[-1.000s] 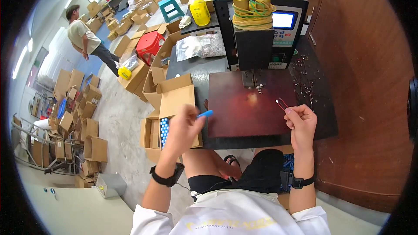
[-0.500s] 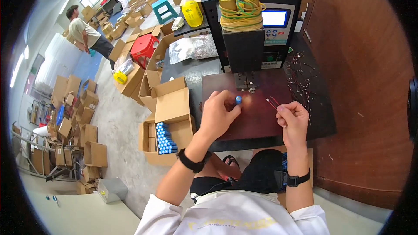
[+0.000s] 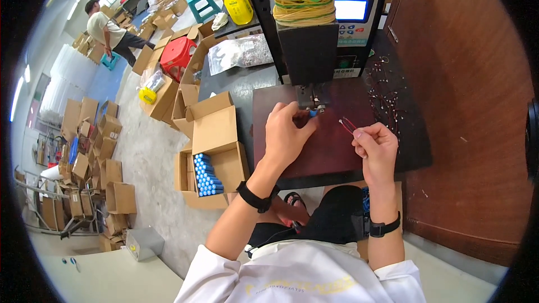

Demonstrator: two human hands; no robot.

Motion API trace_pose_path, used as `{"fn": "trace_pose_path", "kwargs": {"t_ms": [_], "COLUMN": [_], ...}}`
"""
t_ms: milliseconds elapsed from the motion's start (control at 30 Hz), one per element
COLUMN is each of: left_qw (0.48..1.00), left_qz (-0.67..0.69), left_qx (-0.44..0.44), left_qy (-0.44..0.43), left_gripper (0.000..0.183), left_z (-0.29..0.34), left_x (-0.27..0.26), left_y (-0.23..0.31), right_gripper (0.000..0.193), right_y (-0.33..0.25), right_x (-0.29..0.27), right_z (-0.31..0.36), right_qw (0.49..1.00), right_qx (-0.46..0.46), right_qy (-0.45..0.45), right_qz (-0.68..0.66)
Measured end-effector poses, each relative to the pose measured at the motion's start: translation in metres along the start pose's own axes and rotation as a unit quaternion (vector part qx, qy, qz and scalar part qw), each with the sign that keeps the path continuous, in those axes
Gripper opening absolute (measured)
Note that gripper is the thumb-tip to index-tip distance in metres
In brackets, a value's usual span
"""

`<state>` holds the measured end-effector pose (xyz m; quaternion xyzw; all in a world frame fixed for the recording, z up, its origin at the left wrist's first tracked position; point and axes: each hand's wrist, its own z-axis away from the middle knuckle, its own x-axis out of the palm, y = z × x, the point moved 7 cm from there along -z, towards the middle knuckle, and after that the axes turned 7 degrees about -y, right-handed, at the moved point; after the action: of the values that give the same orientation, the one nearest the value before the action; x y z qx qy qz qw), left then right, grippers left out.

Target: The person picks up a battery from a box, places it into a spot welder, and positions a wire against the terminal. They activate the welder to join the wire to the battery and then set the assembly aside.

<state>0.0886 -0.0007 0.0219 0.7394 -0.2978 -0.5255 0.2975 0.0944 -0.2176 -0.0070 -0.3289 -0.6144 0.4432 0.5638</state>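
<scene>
Between the fingers of my left hand (image 3: 286, 132) is a blue cylindrical battery cell (image 3: 313, 114), mostly covered by them. Its end sits right at the metal electrode tips (image 3: 320, 108) of a black spot welding machine (image 3: 307, 53); I cannot tell whether they touch. To the right, my right hand (image 3: 375, 143) pinches a thin red and black wire lead (image 3: 346, 125) with a small light tip pointing toward the machine. Both hands are over the dark reddish work plate (image 3: 337, 154) below the welding head.
Left of the plate, an open cardboard box (image 3: 216, 132) holds several blue cells (image 3: 206, 177). More wire leads (image 3: 387, 92) lie scattered at the right. A plastic bag (image 3: 240, 53) and a yellow bottle (image 3: 238, 5) are behind. A brown door (image 3: 466, 112) stands at the right; a person (image 3: 109, 31) is far left.
My left hand has carried the battery cell forward to the electrode tips. The right hand has moved slightly left with the wire lead. The view has shifted a little.
</scene>
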Motion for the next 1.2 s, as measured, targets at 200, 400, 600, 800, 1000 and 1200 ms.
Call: {"fn": "trace_pose_path", "kwargs": {"t_ms": [200,400,600,800,1000,1200], "left_qw": [1.000,1.000,0.999,0.999,0.998,0.998], "left_qz": [-0.002,-0.005,-0.048,-0.049,0.061,0.055], "left_qx": [-0.010,-0.005,-0.005,0.004,0.001,0.011], "left_qy": [-0.002,0.006,-0.001,0.004,0.006,-0.002], "left_gripper": [0.025,0.025,0.028,0.030,0.025,0.023], "left_z": [0.000,0.001,0.001,-0.001,-0.001,0.006], "left_x": [0.001,0.002,0.002,0.002,0.002,-0.004], "left_y": [-0.002,-0.004,-0.003,-0.003,-0.008,-0.003], "right_gripper": [0.010,0.010,0.009,0.008,0.005,0.004], "right_y": [0.000,0.000,0.002,-0.001,-0.003,-0.007], "right_x": [0.000,0.001,-0.001,-0.001,0.003,0.012], "right_z": [0.000,0.000,-0.001,-0.001,0.005,0.002], "right_qw": [1.000,1.000,1.000,1.000,0.999,0.998], "right_qx": [-0.007,-0.004,-0.009,-0.021,-0.029,-0.012], "right_qy": [0.005,0.001,-0.008,-0.012,-0.009,-0.067], "right_qz": [0.002,0.006,0.010,0.000,-0.034,-0.008]}}
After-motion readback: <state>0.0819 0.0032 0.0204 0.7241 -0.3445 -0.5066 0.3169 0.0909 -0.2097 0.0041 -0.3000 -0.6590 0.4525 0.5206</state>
